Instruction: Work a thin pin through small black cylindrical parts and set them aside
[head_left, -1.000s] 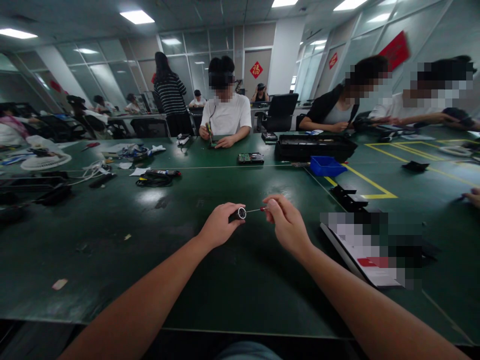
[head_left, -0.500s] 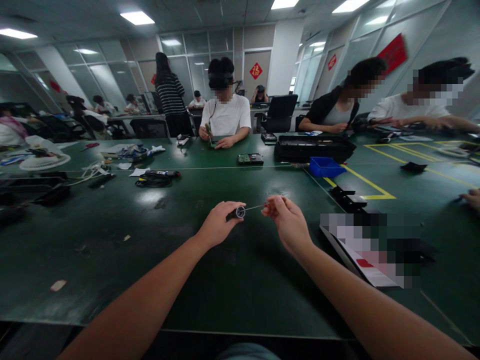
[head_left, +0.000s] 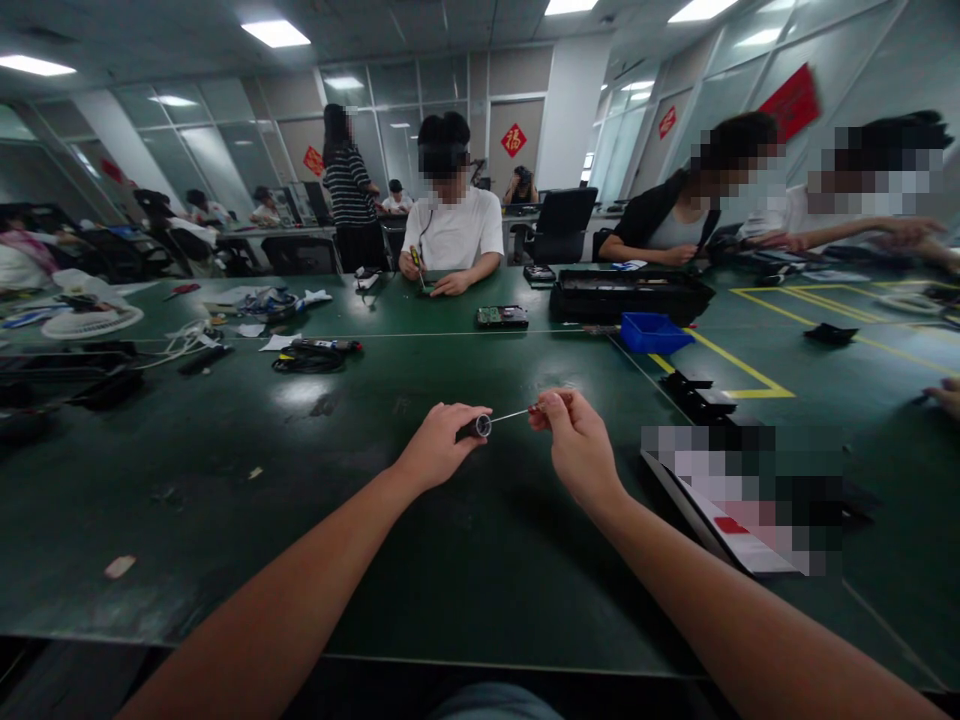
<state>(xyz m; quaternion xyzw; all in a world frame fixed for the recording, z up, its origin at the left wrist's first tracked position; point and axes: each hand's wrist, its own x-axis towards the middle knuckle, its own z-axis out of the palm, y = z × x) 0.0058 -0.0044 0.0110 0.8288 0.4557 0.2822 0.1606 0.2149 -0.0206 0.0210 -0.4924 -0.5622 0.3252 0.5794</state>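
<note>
My left hand (head_left: 435, 445) is closed around a short black cylinder (head_left: 481, 426), perhaps a flashlight, whose round, pale-rimmed end faces me. My right hand (head_left: 581, 445) pinches a thin screwdriver (head_left: 510, 416); a bit of red shows at the fingertips, and most of its handle is hidden. The metal shaft points left, with its tip at the rim of the cylinder. Whether the tip touches the rim or sits inside it, I cannot tell. Both hands are held above the green table (head_left: 450, 570).
Right of my right arm lies a blurred-out white box or booklet (head_left: 739, 530). Beyond it are black parts (head_left: 697, 398), a blue bin (head_left: 655, 332) and a black tray (head_left: 630, 297). A hard drive (head_left: 502, 317) and coiled black cable (head_left: 307, 356) lie ahead. A co-worker (head_left: 454, 225) sits opposite.
My right hand has shifted very slightly, and the screwdriver's shaft catches more light. My left hand keeps its hold on the cylinder, almost unmoved.
</note>
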